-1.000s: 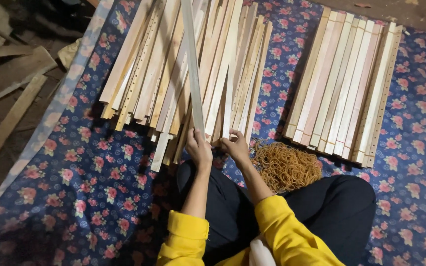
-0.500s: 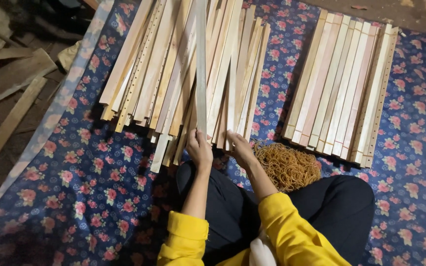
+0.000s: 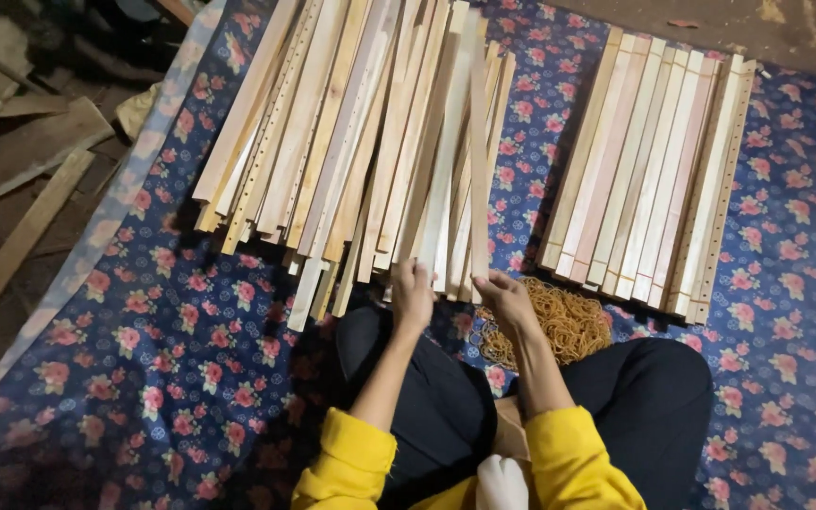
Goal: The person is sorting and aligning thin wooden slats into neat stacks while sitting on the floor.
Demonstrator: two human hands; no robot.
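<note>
Basically sat on floral blue cloth (image 3: 191, 378), loose heap of wooden slats (image 3: 351, 142) fanned ahead, neat row of slats (image 3: 654, 170) off right, tangle of rubber bands (image 3: 559, 326) by right knee. Picked slat (image 3: 479, 161) lay atop heap, near end at hands. Judged light, stiff, thin, prone to flex; best held near ends. Left hand (image 3: 415, 295) pinched slat ends; right hand (image 3: 507, 297) fingers curled on near end, probably gripping. Both forearms extended forward, elbows bent.
</note>
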